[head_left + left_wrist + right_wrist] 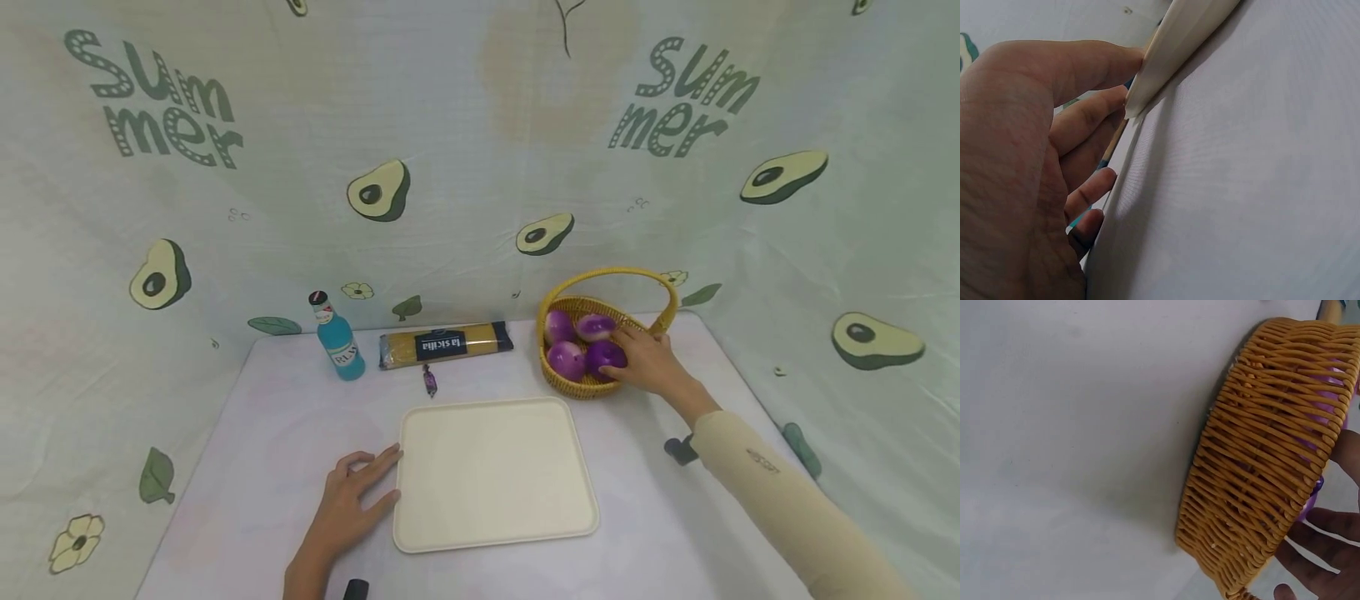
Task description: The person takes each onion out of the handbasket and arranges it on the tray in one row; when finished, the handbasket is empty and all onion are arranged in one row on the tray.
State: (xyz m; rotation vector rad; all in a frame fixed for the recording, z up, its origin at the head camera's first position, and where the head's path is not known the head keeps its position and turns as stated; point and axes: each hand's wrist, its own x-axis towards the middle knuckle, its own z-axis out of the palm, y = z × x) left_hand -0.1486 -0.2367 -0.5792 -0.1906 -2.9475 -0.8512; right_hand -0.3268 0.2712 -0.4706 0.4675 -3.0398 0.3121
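My right hand (648, 362) reaches into a yellow wicker basket (581, 389), thumb and fingers around a dark purple, onion-like vegetable (600, 357). Several such round purple-and-white vegetables lie in the basket. In the right wrist view the woven side of the basket (1260, 450) hides most of them, and the fingertips (1332, 525) bend over its rim. Beside the cream rectangular tray (495, 475), my left hand (348, 500) rests with loosely extended fingers. Its thumb and fingertips touch the tray's left edge, as the left wrist view shows at the tray rim (1166, 56).
Behind the tray stands a blue bottle (341, 342) at the left. A pasta packet (446, 343) lies at the back, with a small purple wrapped candy (430, 381) in front of it. A printed cloth backdrop (480, 167) rises behind the table (300, 433).
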